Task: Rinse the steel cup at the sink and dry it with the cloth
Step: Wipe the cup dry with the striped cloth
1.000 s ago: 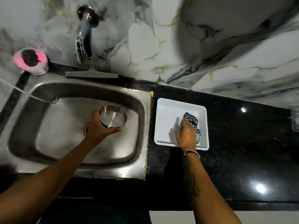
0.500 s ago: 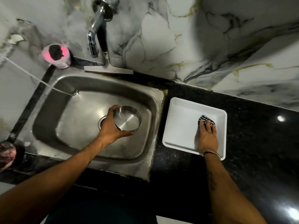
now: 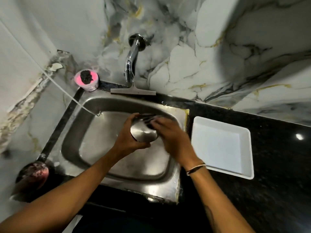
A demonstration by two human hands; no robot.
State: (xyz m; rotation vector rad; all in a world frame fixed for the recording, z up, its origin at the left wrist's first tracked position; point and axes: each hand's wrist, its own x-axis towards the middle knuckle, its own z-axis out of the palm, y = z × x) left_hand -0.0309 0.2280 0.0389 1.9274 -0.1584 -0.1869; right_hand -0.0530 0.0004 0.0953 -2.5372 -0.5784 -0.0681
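My left hand (image 3: 130, 137) grips the steel cup (image 3: 143, 134) over the steel sink (image 3: 79, 140), with the cup tipped so its flat bottom faces me. My right hand (image 3: 171, 138) presses the striped black-and-white cloth (image 3: 149, 121) against the cup's far side. Motion blur and my fingers hide most of the cloth. The cup's mouth points away and is hidden.
The chrome tap (image 3: 132, 56) juts from the marble wall above the sink, no water running. A squeegee (image 3: 133, 92) lies on the back rim. A pink tub (image 3: 86, 79) stands at the back left corner. A white tray (image 3: 222, 147) sits on the black counter (image 3: 277, 165) to the right.
My right hand lifted the cloth out of the white tray and carried it left to the cup. My left hand tipped the cup from mouth-up to bottom-facing-me.
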